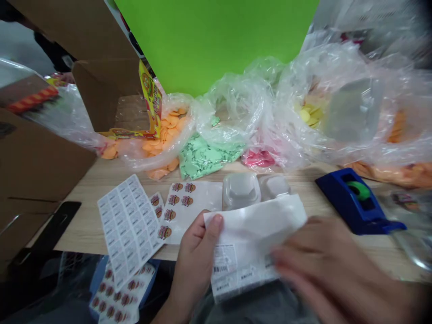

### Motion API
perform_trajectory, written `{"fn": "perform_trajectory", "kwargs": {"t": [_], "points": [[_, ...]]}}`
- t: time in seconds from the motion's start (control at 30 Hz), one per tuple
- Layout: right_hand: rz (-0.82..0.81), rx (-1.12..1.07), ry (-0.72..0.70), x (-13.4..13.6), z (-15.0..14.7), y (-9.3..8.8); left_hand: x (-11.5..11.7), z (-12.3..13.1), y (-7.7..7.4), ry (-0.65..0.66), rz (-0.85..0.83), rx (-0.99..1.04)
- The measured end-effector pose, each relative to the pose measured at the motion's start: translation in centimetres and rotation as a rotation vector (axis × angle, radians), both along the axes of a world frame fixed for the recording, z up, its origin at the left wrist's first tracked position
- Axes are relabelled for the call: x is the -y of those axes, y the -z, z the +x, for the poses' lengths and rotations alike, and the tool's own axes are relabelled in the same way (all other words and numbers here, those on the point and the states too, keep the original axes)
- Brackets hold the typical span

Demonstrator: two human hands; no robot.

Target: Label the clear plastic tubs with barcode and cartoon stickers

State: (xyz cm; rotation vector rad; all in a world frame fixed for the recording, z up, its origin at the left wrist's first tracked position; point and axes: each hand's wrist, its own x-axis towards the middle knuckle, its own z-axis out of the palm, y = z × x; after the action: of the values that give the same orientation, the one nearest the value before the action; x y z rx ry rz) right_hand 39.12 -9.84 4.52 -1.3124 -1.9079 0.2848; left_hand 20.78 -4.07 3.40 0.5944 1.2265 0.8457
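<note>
My left hand pinches the left edge of a folded white paper sheet, thumb on top. Barcode labels are printed on the sheet's lower part. My right hand is blurred by motion, with its fingers at the sheet's right end. Whether those fingers grip the sheet is hidden by the blur. Left of my left hand lie a sheet of small white barcode labels and a sheet of round burger stickers on the wooden table.
Clear plastic bags hold orange, green, pink and yellow pieces behind the table's middle. Clear plastic cups stand near the sheet. A blue tape dispenser sits right. Cardboard boxes rise left, and another sticker sheet lies below the table edge.
</note>
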Motion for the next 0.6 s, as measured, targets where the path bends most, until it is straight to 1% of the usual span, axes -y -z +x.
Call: {"fn": "perform_trajectory", "kwargs": {"t": [0.07,0.1,0.17,0.27,0.37,0.5,0.6], "points": [[0.086,0.020,-0.042,-0.6,-2.9,-0.1,0.4,0.0,0.1,0.008,0.031,0.027],[0.125,0.029,-0.021,-0.9,-3.9,0.2,0.5,-0.1,0.2,0.010,0.051,0.039],[0.162,0.055,0.068,-1.4,-5.1,1.2,0.6,-0.5,0.3,0.017,0.069,0.091],[0.151,0.102,0.115,-1.5,-5.4,2.3,0.5,-0.9,0.3,0.034,-0.017,0.225],[0.169,0.075,0.107,-1.3,-5.4,2.4,0.2,-1.2,0.3,0.031,-0.123,0.320],[0.164,0.077,0.100,-1.1,-5.6,2.3,0.1,-1.3,0.5,0.032,-0.124,0.414],[0.161,0.114,0.086,-1.2,-5.7,2.6,0.1,-1.6,0.5,0.043,-0.128,0.430]]}}
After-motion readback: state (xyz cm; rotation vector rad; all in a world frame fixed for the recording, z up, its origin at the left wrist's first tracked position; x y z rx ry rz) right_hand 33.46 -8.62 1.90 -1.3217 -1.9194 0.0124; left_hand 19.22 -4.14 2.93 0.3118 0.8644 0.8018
